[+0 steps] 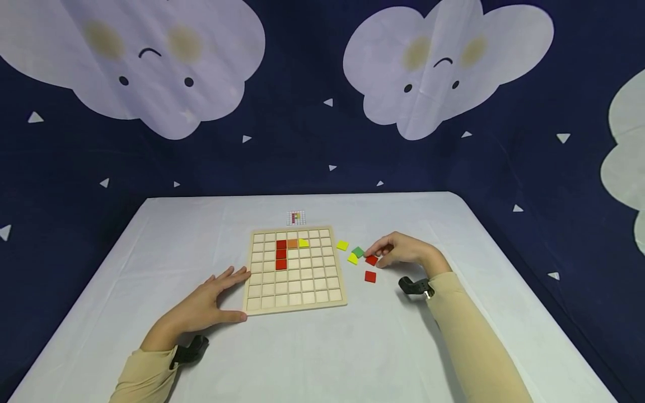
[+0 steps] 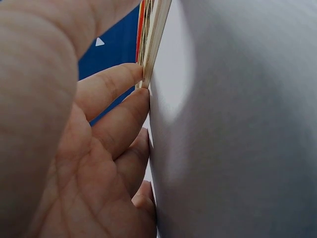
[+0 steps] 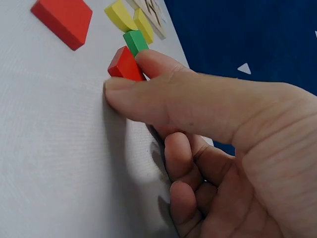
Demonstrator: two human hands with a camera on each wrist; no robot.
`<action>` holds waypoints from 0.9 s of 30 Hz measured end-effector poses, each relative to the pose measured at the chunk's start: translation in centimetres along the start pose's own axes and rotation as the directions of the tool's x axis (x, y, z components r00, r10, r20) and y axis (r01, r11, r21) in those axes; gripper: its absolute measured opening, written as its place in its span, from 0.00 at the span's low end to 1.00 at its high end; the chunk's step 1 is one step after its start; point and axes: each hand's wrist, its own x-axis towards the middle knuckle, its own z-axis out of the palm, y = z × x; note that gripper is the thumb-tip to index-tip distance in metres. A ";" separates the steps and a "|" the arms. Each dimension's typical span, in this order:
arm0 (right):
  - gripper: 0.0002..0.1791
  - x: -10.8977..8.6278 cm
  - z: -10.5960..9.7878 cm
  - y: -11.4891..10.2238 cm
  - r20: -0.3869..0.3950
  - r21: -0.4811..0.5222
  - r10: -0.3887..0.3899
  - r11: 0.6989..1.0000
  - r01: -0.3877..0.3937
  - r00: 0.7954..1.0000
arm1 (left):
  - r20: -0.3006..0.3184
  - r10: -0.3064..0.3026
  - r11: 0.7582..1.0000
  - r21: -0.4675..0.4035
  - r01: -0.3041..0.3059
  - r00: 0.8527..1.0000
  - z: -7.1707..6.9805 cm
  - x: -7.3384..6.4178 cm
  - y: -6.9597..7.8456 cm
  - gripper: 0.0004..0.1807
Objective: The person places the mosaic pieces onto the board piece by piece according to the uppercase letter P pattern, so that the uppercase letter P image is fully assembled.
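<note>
Over at the left edge of the wooden board (image 1: 297,309), the left hand (image 1: 201,307) lies spread, its fingers extended and touching the frame, steadying it, I'd say. On the board, a column of three red tiles (image 1: 281,254) meets an orange tile (image 1: 292,244) at its top, then a yellow piece (image 1: 303,243). A small pattern card (image 1: 296,218) lies just past the board's far edge; its details are too small for me to read. On the desk (image 1: 403,347) right of the board wait a yellow tile (image 1: 342,245), a second yellow piece (image 1: 353,259), a green tile (image 1: 358,252) and a spare red tile (image 1: 370,277). Beside the green one, the right hand (image 1: 405,248) pinches a red tile (image 1: 372,260) between thumb and forefinger; whether it's lifted, I can't tell. This looks like picking the next piece; the move would then call for a firm pinch, a lift clear of the green and a carry leftward onto the board.
</note>
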 end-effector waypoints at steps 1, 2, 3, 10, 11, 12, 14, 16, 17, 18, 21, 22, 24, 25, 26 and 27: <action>0.22 0.0 0.0 0.0 -0.003 -0.003 0.001 1.000 -0.001 1.000 | 0.000 0.002 1.000 -0.001 -0.002 1.000 0.0 0.0 0.0 0.53; 0.22 -0.1 0.0 0.0 -0.007 -0.004 0.008 1.000 -0.008 1.000 | -0.001 0.004 1.000 -0.002 -0.004 1.000 0.0 0.0 0.1 0.52; 0.22 -0.1 0.0 0.0 -0.009 -0.004 0.010 1.000 -0.010 1.000 | -0.002 0.006 1.000 -0.003 -0.006 1.000 0.0 0.0 0.1 0.52; 0.20 0.0 0.3 0.2 -0.011 -0.007 0.000 1.000 0.000 1.000 | -0.002 0.003 1.000 -0.001 -0.003 1.000 0.0 -0.1 0.0 0.53; 0.20 0.0 0.3 0.2 -0.012 -0.006 -0.006 1.000 0.006 1.000 | -0.001 0.000 1.000 0.002 0.000 1.000 0.0 -0.1 0.1 0.53; 0.20 0.1 0.4 0.2 -0.016 -0.006 -0.006 1.000 0.006 1.000 | -0.001 0.002 1.000 0.006 -0.002 1.000 0.0 -0.1 0.1 0.53; 0.19 0.2 0.4 0.1 -0.020 -0.005 -0.012 1.000 0.012 1.000 | -0.002 -0.006 1.000 0.007 0.006 1.000 0.0 -0.1 0.0 0.53; 0.19 0.2 0.5 0.1 -0.023 -0.003 -0.015 1.000 0.015 1.000 | -0.003 -0.007 1.000 0.005 0.007 1.000 0.0 -0.2 0.0 0.53; 0.19 0.3 0.5 0.1 -0.025 -0.003 -0.014 1.000 0.014 1.000 | -0.003 -0.009 1.000 0.002 0.009 1.000 0.0 -0.2 0.0 0.53; 0.19 0.3 0.6 0.2 -0.025 -0.003 -0.015 1.000 0.015 1.000 | -0.004 -0.010 1.000 -0.001 0.010 1.000 0.0 -0.2 0.0 0.53; 0.20 0.3 0.6 0.2 -0.023 -0.001 -0.020 1.000 0.020 1.000 | -0.005 -0.010 1.000 -0.004 0.010 1.000 0.0 -0.2 -0.1 0.53; 0.20 0.3 0.6 0.3 -0.023 -0.002 -0.021 1.000 0.021 1.000 | -0.006 -0.008 1.000 -0.003 0.008 1.000 0.0 -0.2 0.0 0.53; 0.20 0.3 0.6 0.2 -0.024 -0.004 -0.018 1.000 0.018 1.000 | -0.006 -0.006 1.000 -0.002 0.006 1.000 0.0 -0.2 0.1 0.53; 0.20 0.2 0.6 0.2 -0.025 -0.004 -0.019 1.000 0.018 1.000 | -0.006 -0.005 1.000 -0.003 0.005 1.000 0.0 -0.2 0.1 0.53; 0.20 0.2 0.5 0.2 -0.027 -0.006 -0.016 1.000 0.016 0.999 | -0.006 -0.002 1.000 -0.002 0.002 1.000 0.0 -0.2 0.2 0.53; 0.20 0.2 0.6 0.2 -0.031 -0.008 -0.016 1.000 0.015 0.999 | -0.006 0.002 1.000 -0.002 -0.003 1.000 0.0 -0.2 0.3 0.53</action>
